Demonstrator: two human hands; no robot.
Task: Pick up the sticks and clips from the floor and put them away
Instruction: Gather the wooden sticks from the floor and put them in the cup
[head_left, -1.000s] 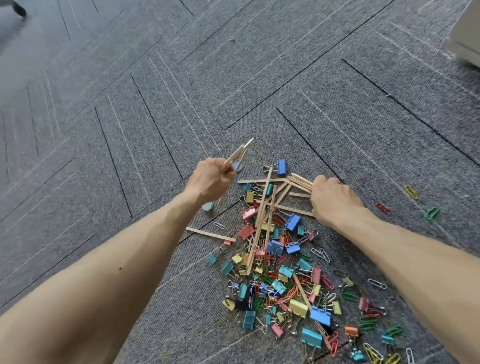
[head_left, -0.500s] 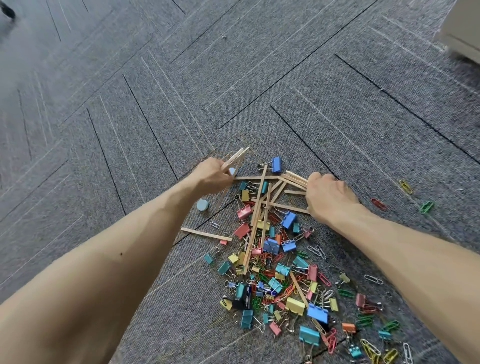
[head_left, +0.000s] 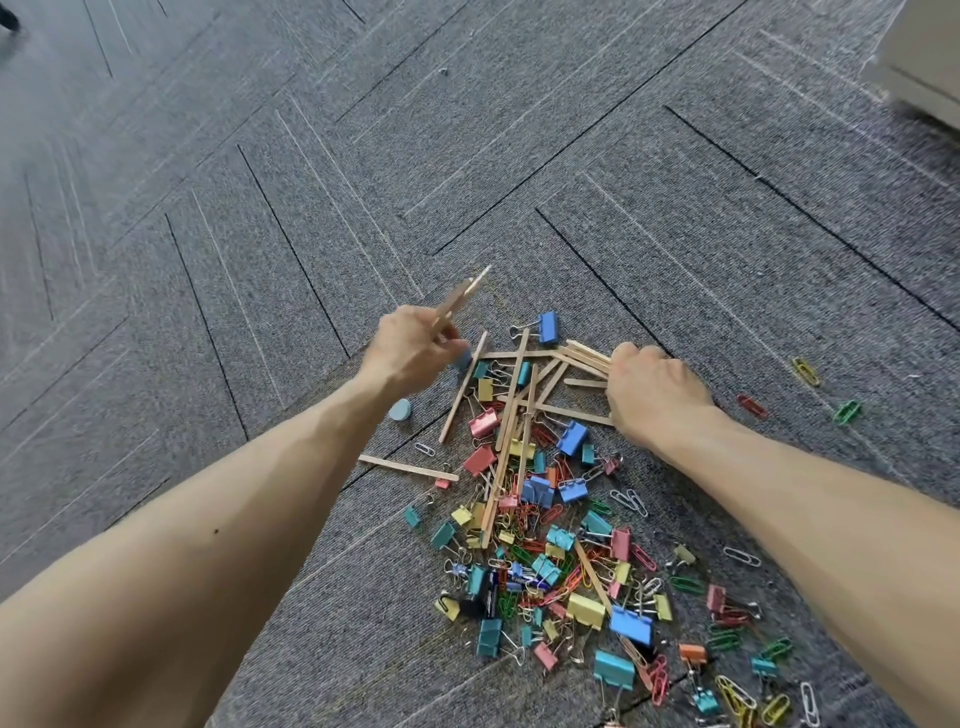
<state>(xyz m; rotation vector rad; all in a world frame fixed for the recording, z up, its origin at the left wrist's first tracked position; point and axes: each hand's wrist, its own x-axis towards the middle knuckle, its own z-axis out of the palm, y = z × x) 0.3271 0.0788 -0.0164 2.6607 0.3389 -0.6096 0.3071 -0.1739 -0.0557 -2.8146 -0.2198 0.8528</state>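
A heap of coloured binder clips and paper clips (head_left: 566, 561) lies on the grey carpet, with several wooden sticks (head_left: 511, 405) crossing its far end. My left hand (head_left: 410, 348) grips a small bundle of sticks (head_left: 460, 299) that points up and away, just left of the heap. My right hand (head_left: 649, 389) is curled over the ends of several sticks (head_left: 584, 356) lying at the heap's far right. One stick (head_left: 408, 466) lies apart on the left, under my left forearm.
A round blue-grey disc (head_left: 400, 410) lies on the carpet beside my left wrist. Stray paper clips, red (head_left: 752, 405), yellow (head_left: 805, 371) and green (head_left: 848, 411), lie to the right. A pale cabinet corner (head_left: 924, 57) stands at the top right.
My left hand has lifted its stick bundle slightly and shifted left. My right hand stays curled on the sticks at the heap's far right.
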